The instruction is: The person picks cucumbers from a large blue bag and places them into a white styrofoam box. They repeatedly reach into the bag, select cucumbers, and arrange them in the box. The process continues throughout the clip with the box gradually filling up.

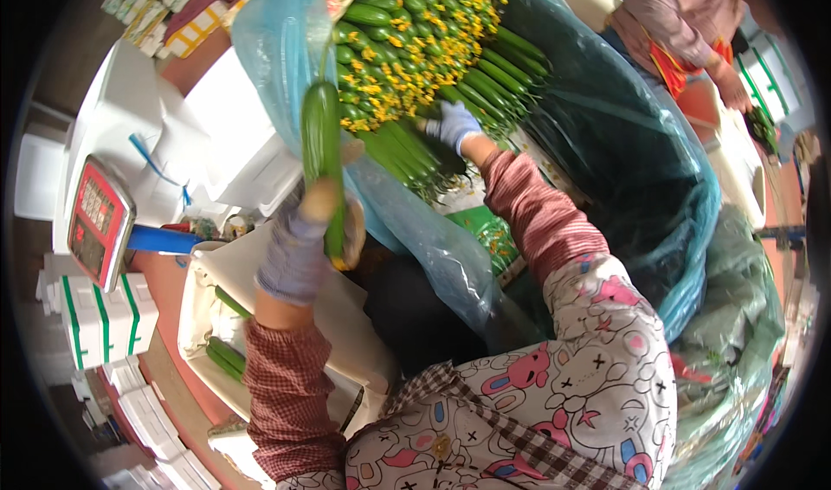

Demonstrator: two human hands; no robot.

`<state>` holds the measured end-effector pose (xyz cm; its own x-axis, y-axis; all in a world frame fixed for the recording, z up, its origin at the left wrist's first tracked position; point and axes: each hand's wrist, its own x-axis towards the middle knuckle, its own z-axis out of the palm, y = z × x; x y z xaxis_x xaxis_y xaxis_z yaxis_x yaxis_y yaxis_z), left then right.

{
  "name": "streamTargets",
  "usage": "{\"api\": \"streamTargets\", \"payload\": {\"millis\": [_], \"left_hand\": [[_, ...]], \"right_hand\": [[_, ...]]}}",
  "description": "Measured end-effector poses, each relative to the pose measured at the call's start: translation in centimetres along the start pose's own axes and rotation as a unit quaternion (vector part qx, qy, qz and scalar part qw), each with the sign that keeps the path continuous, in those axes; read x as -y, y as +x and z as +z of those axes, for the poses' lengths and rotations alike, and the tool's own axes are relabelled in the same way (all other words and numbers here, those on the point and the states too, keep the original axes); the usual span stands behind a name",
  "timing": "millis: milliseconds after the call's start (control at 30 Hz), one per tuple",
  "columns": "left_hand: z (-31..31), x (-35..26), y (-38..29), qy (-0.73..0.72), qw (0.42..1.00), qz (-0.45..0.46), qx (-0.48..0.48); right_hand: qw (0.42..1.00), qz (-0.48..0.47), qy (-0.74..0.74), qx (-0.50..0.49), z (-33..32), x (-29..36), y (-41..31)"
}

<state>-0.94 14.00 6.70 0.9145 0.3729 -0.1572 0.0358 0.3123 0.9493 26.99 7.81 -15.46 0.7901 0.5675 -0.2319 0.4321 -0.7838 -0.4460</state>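
Note:
A long green cucumber (320,133) stands nearly upright in the grip of my left hand (300,246), which wears a grey-blue knit glove with bare fingertips. A yellow blossom shows at its lower end. My right hand (456,126), gloved the same way, reaches into the pile of cucumbers (396,42). Its fingertips touch the cucumbers at the pile's near edge; whether they grip one is hidden. Many cucumbers have yellow flowers at their ends and lie in tight rows. A blue plastic liner bag (415,217) surrounds the pile.
To the left stand white foam boxes (240,133) and a red-framed digital scale (100,220). A cream-lined container (195,295) below my left arm holds several cucumbers (226,358). At upper right, another person (675,22) handles green produce (759,126). A green plastic bag (733,334) lies at right.

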Motion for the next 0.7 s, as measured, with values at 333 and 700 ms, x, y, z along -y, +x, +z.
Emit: {"api": "streamTargets", "payload": {"millis": [333,700], "left_hand": [[-5.2,3.9,-3.2,-0.469,0.881,-0.039,0.057],[-5.2,4.1,-7.0,-0.472,0.872,0.124,-0.05]], "right_hand": [[0.922,-0.322,0.133,-0.168,-8.5,4.0,-9.1],[0.634,-0.744,0.137,-0.16,-10.1,13.8,-23.8]]}}
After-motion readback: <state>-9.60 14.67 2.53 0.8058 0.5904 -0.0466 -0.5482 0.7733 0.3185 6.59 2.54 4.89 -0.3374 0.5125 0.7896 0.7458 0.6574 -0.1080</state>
